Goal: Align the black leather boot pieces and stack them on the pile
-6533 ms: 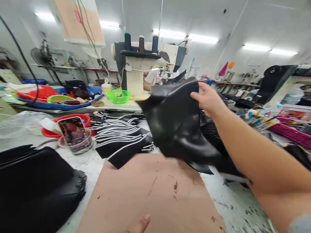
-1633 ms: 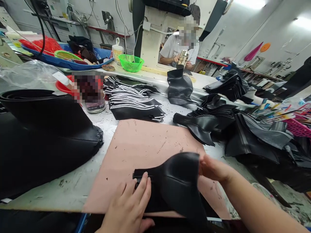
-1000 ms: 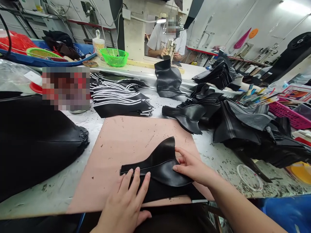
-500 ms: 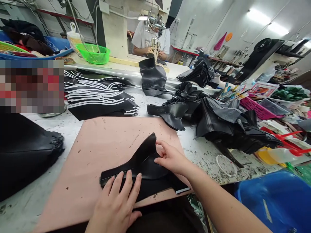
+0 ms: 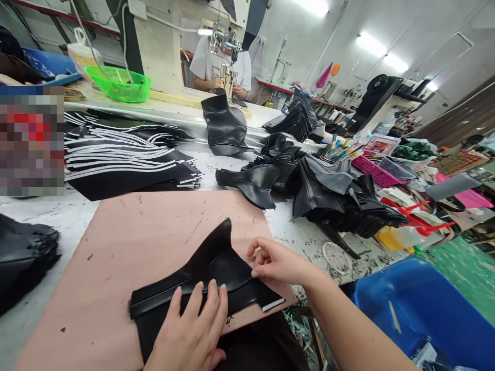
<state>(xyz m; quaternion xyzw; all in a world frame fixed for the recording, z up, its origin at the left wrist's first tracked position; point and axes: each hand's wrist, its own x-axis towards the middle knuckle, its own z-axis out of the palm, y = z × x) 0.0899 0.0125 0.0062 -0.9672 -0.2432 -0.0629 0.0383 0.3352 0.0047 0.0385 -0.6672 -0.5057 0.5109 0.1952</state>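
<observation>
Surface: desk (image 5: 284,232) whitish, worn, dark specks & scraps throughout; pink board (image 5: 116,247) laid on it at the near edge, scuffed, w/ small dark bits. Black sheet piece (image 5: 218,257), leather-like, lies on board, near edge, folded strip along its L end, white strip at its R corner. L hand (image 5: 193,330) flat on piece, fingers spread; R hand (image 5: 278,260) loosely curled at piece's R edge, unable to determine if pinching it. Hands apart from each other. Beyond board: stack of white-edged black pieces (image 5: 127,165) to L, shaped black parts (image 5: 251,180) to R. Rm: sewing machine (image 5: 162,56) at far side, co-worker in white T-shirt (image 5: 201,59) behind it; green basket (image 5: 116,85) beside machine; ceiling lights (image 5: 371,45) lit; blue bin (image 5: 421,304) below desk at R, green floor (image 5: 456,268) past it. Obscured: upper L area pixelated, contents unreadable; black pile (image 5: 23,263) cut off at L edge; piece's lower portion partly under L hand; co-worker's head behind machine parts; far R clutter too small to ID.
</observation>
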